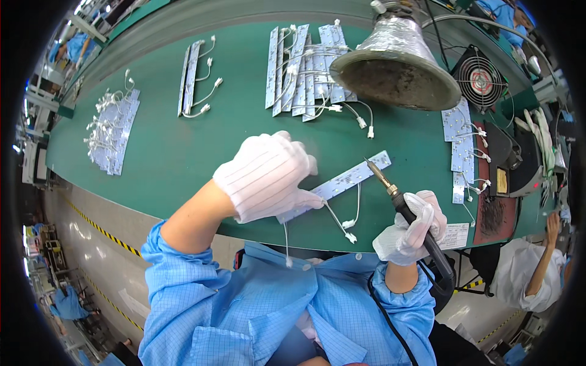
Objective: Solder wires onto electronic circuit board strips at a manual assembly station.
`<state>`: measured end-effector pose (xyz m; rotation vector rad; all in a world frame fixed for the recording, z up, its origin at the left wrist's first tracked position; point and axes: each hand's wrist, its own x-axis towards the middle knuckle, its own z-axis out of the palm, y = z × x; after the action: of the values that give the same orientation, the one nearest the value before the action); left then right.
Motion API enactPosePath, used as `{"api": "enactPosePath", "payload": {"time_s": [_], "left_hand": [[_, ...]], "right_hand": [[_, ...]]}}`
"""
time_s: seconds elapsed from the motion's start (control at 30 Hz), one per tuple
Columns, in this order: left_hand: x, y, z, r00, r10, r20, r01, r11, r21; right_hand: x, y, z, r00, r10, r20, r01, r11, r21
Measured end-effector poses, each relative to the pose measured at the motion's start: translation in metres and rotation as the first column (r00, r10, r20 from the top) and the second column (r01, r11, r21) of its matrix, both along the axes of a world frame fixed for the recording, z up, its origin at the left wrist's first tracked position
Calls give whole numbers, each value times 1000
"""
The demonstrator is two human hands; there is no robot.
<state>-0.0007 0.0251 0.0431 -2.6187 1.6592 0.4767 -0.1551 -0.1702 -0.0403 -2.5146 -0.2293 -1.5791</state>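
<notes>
- Lowest in the frame: right hand (408, 229) in a white glove, lower right, fingers curled tight around the black handle of a soldering iron (403, 204).
- Iron tip points up and to the left, just beside the far half of the long strip, close to its edge. Cannot tell if tip and strip touch.
- A bit higher, middle of the frame: left hand (268, 175), also in a white glove, lying flat on the near end of the light strip (348, 180), fingers bent down and pressing it to the green table (165, 152).
- Strip is long and thin, running from lower left up to upper right. Near end hidden under the left hand, far end bare and free.
- Left hand is on the strip; right hand is near it only through the iron.
- Thin white wires (345, 216) with small plugs hang from the strip toward the table's near edge.
- Farther up, top middle: a pile of more strips (299, 67) with wires.
- Upper left: two more small piles of strips (113, 131).
- Top right: a big silver funnel hood (397, 61), well apart from both hands.
- Far right: a small round fan (479, 79) and an iron stand (519, 168).
</notes>
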Motion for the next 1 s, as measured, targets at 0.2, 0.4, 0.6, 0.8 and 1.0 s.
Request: {"api": "enactPosePath", "payload": {"time_s": [0.2, 0.4, 0.6, 0.8, 1.0], "left_hand": [[-21, -31, -26, 965, 143, -219, -180, 971, -156], [-8, -29, -38, 738, 251, -626, -437, 885, -160], [-4, -30, -54, 716, 174, -676, -476, 830, -291], [-4, -30, -53, 700, 147, -699, -489, 811, -320], [-4, -29, -51, 716, 163, -679, -472, 830, -298]], "right_hand": [[-4, 0, 0, 998, -7, -58, 8, 1000, 16], [-4, 1, -2, 998, 52, -28, -51, 998, 25], [-7, -1, -1, 963, 239, -128, -224, 967, 122], [-1, 6, 1, 948, 317, -2, -280, 841, 462], [1, 6, 6, 949, 313, -35, -270, 868, 416]]}}
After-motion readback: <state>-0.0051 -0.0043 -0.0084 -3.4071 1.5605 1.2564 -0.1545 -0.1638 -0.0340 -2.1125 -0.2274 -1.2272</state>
